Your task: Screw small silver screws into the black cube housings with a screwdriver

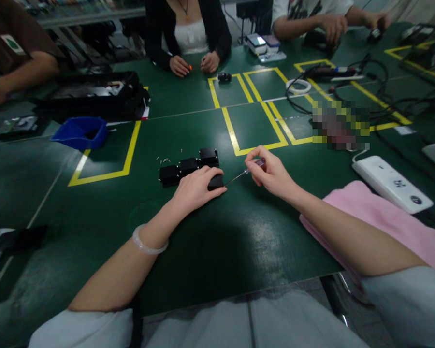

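Pale clothing [203,328] shows before the near edge of the desk [239,256], beyond which the left hand [197,187] clasps a black block [215,182], best braced firmly while the right hand [271,175] pinches a screwdriver [262,163], whose shaft should meet the block squarely.

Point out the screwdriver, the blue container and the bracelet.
Screwdriver [239,175]: head view, on the metal shaft.
Blue container [72,139]: head view, on the near side wall.
Bracelet [145,248]: head view, on the near part of its band.
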Demonstrator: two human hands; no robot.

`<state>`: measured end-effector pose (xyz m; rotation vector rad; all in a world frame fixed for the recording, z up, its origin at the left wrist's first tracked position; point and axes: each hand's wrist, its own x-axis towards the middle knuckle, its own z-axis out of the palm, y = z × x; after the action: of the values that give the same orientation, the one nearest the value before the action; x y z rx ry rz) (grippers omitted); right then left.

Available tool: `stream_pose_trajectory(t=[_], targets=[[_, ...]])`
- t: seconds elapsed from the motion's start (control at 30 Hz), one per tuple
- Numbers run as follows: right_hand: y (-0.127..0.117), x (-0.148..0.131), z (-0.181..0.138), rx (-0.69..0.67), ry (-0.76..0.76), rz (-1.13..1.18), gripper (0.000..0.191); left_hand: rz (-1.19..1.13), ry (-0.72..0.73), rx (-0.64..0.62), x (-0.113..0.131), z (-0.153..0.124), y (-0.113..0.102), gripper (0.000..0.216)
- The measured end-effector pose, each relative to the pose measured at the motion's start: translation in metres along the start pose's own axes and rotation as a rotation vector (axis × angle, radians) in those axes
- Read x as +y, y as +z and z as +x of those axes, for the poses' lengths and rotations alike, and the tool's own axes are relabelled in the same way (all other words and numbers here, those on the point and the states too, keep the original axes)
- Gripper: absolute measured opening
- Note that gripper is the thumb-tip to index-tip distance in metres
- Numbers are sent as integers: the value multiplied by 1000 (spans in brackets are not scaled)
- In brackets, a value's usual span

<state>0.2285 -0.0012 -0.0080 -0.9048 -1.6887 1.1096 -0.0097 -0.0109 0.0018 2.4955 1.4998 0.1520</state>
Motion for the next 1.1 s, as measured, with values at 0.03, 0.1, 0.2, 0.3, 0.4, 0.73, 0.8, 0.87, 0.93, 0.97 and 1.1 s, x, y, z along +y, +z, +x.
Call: stream_pose_trajectory(t=[0.03, 0.1, 0.2, 0.3, 0.4, 0.73, 0.8, 0.87, 0.93, 0.97, 1.1], targets=[[0, 0, 0, 0, -4, 7, 12, 0, -1, -1, 0, 0, 0, 46], [0, 1, 0, -1, -8, 14, 13, 1, 0, -1, 0, 0, 0, 46], [0, 0, 0, -5, 4, 2, 19, 1, 1, -4, 0, 0, 0, 46], [-1, 0, 0, -16, 14, -16, 22, -2, 6, -2, -1, 0, 0, 46], [-1, 1, 0, -16, 12, 16, 15, -5, 8, -1, -1, 0, 0, 46], [-1, 1, 1, -11, 21, 10, 19, -12, -1, -9, 0, 0, -1, 47], [-1, 1, 1, -9, 15, 10, 14, -10, 0, -5, 0, 0, 0, 47], [-1, 2, 1, -9, 9, 20, 11, -9, 1, -1, 0, 0, 0, 46], [-1, 2, 1, -14, 7, 27, 11, -10, 4, 1, 0, 0, 0, 46], [-1, 2, 1, -17, 8, 28, 12, -10, 6, 1, 0, 0, 0, 46], [-2, 3, 1, -17, 22, 15, 25, -15, 5, 0, 0, -1, -1, 45]])
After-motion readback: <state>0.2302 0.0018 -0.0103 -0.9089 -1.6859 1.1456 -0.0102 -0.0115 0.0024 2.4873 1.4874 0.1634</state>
